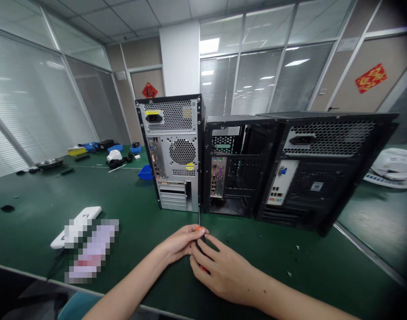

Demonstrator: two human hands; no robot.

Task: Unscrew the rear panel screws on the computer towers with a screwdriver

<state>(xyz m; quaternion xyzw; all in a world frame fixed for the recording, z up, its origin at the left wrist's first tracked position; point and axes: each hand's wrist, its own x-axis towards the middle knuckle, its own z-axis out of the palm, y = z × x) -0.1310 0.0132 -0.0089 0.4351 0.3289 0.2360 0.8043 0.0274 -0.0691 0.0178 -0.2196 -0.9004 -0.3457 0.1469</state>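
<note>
A screwdriver [199,218] with an orange-red and black handle is held in both my hands. My left hand [182,242] pinches the front of the handle. Around its rear part curl the fingers of my right hand [223,268]. The metal shaft points away from me, toward the lower right corner of an upright computer case [177,175] with a silver back panel. Whether the tip sits on a screw there is too small to tell. Directly right of this case stands a black case [243,171] with an open upper bay.
Another black computer case [310,178] stands at the right. On the left lie a white power strip [79,224] and a blurred purple item [96,249]. Farther back are a blue bin [145,172], a metal bowl [50,163] and small tools. Little scraps [289,274] lie at right on the green table.
</note>
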